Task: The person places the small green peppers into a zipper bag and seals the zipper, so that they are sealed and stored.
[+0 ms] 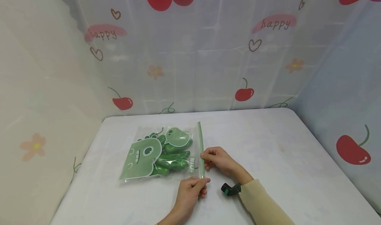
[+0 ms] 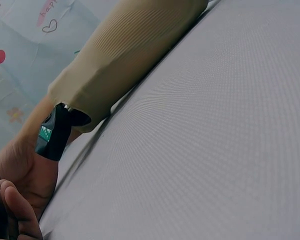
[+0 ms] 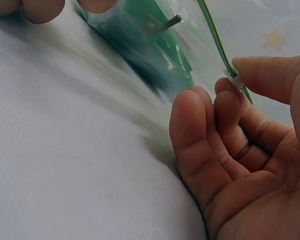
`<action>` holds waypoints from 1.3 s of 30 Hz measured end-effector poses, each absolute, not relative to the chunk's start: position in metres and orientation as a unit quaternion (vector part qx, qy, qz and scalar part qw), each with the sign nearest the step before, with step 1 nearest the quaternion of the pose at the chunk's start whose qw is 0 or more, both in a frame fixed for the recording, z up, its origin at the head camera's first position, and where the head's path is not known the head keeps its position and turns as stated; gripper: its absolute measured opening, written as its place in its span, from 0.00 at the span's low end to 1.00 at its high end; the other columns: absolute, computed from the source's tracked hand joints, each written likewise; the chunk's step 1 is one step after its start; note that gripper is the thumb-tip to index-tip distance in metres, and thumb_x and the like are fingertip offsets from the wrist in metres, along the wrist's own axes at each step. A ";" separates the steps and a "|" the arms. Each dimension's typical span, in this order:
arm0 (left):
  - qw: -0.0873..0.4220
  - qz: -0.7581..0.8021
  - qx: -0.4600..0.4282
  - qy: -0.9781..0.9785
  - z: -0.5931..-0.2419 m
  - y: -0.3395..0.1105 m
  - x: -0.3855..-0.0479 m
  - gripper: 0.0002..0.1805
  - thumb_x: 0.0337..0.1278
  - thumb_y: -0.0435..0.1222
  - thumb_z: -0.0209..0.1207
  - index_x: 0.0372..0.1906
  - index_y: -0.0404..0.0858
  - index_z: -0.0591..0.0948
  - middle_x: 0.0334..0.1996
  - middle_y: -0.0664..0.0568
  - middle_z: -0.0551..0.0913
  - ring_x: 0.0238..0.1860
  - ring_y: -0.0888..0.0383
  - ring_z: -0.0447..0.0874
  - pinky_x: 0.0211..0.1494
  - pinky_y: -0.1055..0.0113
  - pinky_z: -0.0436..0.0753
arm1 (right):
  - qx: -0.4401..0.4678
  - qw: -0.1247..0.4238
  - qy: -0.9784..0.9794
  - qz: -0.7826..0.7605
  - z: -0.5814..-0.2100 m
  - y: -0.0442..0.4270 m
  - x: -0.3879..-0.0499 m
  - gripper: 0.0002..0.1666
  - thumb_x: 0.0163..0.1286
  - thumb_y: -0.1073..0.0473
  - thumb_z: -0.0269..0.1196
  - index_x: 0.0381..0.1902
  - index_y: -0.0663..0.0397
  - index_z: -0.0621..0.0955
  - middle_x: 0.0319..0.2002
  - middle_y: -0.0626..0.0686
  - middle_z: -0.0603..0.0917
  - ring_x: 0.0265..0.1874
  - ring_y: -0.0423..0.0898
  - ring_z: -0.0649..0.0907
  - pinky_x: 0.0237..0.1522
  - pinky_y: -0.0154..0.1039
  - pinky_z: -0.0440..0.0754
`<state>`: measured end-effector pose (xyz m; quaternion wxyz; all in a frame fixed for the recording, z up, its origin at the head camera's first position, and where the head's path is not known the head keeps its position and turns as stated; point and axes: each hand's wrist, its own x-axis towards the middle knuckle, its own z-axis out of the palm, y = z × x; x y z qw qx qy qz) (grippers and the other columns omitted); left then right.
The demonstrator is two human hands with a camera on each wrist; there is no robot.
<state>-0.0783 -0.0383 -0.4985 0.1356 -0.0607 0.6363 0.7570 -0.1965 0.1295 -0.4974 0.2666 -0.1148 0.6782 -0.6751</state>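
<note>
A clear zip bag (image 1: 194,145) with a green dinosaur print lies flat on the white table, its green zip strip (image 1: 200,135) on the right side. Several glossy green peppers (image 1: 172,160) show through the plastic. My left hand (image 1: 189,195) pinches the strip's near end between thumb and fingers. Farther up the strip is my right hand (image 1: 220,160), pinching a small white slider (image 3: 234,79) between thumb and index finger. In the left wrist view the bag is out of sight; the right hand (image 2: 25,170) appears there beside blurred left fingers (image 2: 20,210).
The white tabletop (image 1: 268,142) reaches a patterned curtain (image 1: 202,69) behind, with more curtain on both sides. A black wrist device (image 1: 230,189) sits under the right wrist, by a beige sleeve (image 1: 262,202).
</note>
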 end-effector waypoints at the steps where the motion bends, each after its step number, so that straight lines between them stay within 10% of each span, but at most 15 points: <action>1: 0.136 0.757 -0.061 0.637 -0.498 -0.038 -0.078 0.21 0.66 0.38 0.66 0.32 0.18 0.85 0.37 0.45 0.86 0.25 0.66 0.79 0.29 0.76 0.81 | -0.114 0.267 0.678 -0.675 -0.498 0.130 -0.197 0.13 0.76 0.55 0.63 0.32 0.57 0.81 0.23 0.49 0.81 0.23 0.41 0.80 0.29 0.34 0.84; 39: 0.139 0.757 -0.063 0.635 -0.497 -0.039 -0.079 0.17 0.66 0.38 0.66 0.36 0.23 0.89 0.33 0.48 0.82 0.25 0.66 0.79 0.29 0.76 0.81 | -0.101 0.270 0.680 -0.674 -0.499 0.130 -0.227 0.14 0.76 0.56 0.63 0.30 0.55 0.81 0.23 0.49 0.80 0.23 0.41 0.80 0.29 0.34 0.83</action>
